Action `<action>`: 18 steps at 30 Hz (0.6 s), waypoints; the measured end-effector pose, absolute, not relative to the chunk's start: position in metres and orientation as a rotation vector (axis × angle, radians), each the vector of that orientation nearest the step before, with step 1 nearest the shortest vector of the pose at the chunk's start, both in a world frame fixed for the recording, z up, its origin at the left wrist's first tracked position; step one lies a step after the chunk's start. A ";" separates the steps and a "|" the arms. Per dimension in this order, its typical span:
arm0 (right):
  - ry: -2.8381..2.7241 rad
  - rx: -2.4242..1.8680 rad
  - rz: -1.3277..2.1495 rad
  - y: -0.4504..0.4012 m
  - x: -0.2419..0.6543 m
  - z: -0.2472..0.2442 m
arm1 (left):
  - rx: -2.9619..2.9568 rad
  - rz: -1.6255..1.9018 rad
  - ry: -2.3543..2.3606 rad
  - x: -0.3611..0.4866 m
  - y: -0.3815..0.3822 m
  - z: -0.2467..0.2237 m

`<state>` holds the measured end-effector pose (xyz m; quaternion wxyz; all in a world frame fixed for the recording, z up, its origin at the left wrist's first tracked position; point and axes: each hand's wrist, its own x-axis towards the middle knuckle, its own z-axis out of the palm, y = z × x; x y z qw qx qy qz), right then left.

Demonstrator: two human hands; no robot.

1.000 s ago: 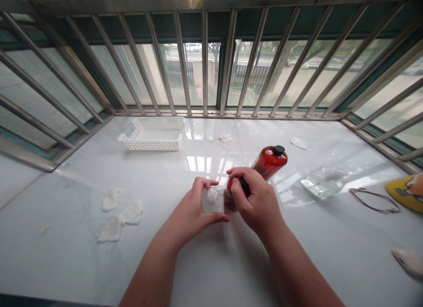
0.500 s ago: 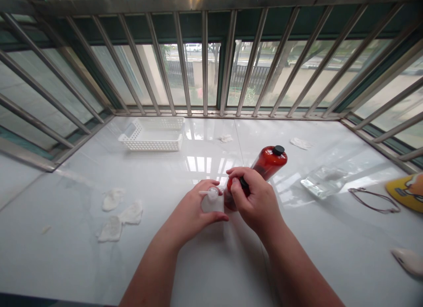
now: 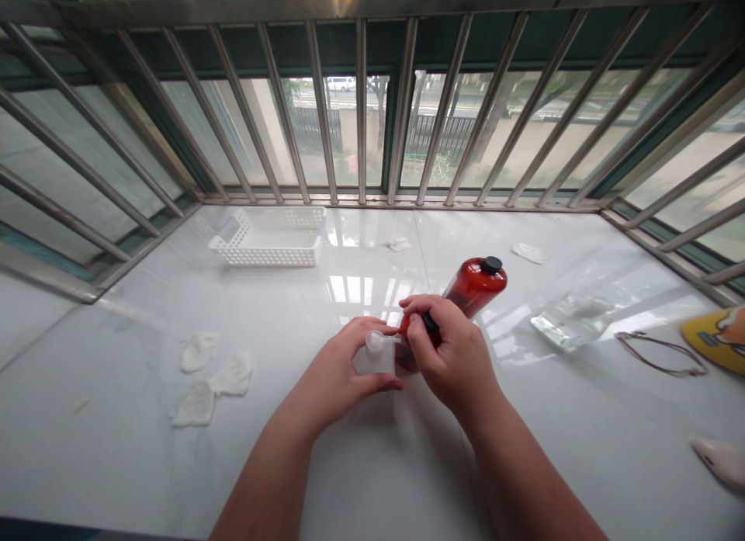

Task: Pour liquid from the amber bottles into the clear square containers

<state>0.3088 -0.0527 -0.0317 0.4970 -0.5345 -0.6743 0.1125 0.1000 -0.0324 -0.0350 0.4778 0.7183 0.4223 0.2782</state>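
My left hand (image 3: 341,362) grips a small clear plastic bottle (image 3: 379,360) with its fingers around the body. Its white pump head (image 3: 375,340) stands on top, the spout pointing right. My right hand (image 3: 449,348) closes on the neck end of a tilted amber plastic bottle (image 3: 472,288), and a small black part (image 3: 431,321) shows between its fingers. The amber bottle's far end carries a black cap (image 3: 492,265). The lower amber end sits behind the clear bottle, and my fingers hide much of it.
A white slotted plastic basket (image 3: 268,253) stands at the back of the white glossy counter (image 3: 116,456). Several crumpled white wipes (image 3: 199,352) lie left. A clear plastic bag (image 3: 573,321), a thin brownish cord (image 3: 660,353) and a yellow printed item (image 3: 715,339) lie right. Metal window bars (image 3: 361,98) line the back.
The white pump head has turned in my left hand, its spout swinging from pointing left to pointing right. My right hand and the amber bottle have barely moved.
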 end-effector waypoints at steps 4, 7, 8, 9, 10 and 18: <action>-1.638 -1.303 0.274 -0.054 0.309 -0.030 | 1.745 0.640 1.086 0.099 -0.034 -0.037; -1.642 -1.314 0.281 -0.055 0.309 -0.030 | 1.641 0.643 1.171 0.098 -0.036 -0.040; -1.642 -1.314 0.281 -0.055 0.309 -0.030 | 1.611 0.659 1.183 0.098 -0.037 -0.041; -1.643 -1.316 0.282 -0.055 0.309 -0.030 | 1.595 0.671 1.184 0.098 -0.037 -0.041; -1.643 -1.314 0.280 -0.054 0.309 -0.030 | 1.595 0.675 1.179 0.099 -0.037 -0.041; -1.647 -1.305 0.257 -0.053 0.308 -0.029 | 1.671 0.649 1.120 0.099 -0.036 -0.036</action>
